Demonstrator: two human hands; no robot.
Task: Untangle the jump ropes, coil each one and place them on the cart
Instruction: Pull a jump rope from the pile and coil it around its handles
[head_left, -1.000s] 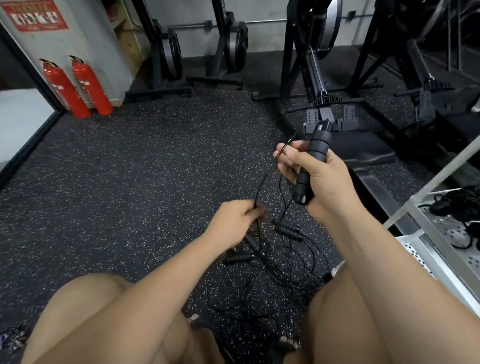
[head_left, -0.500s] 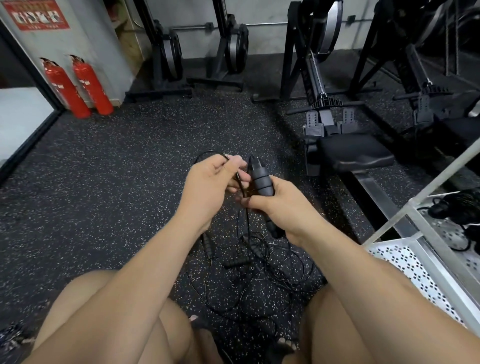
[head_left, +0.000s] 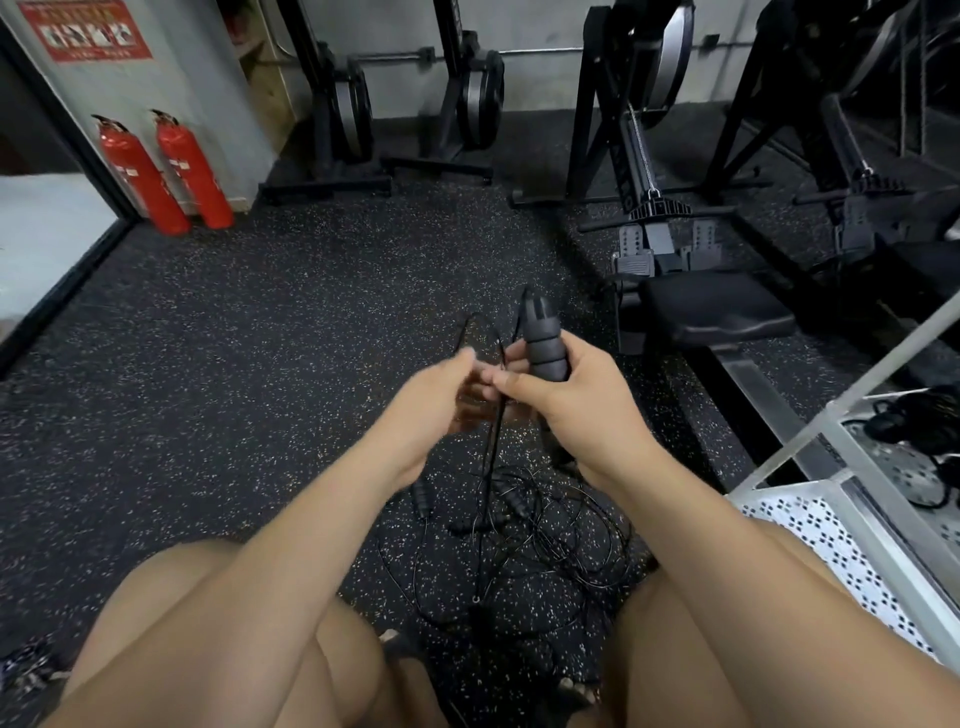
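**Q:** Where is the handle, and how does it lie?

**A:** The right hand (head_left: 582, 410) is wrapped round the ribbed black handle (head_left: 543, 343). Its long axis is near upright, with the cord end pointing up and away from the person.

**Q:** And the left hand?

**A:** The left hand (head_left: 431, 400), blurred, meets the thin cord (head_left: 493, 441) beside the handle. Its grasp cannot be told. The cord drops to the tangled ropes (head_left: 519, 535) on the floor (head_left: 260, 338). The cart (head_left: 831, 467) stands at right.
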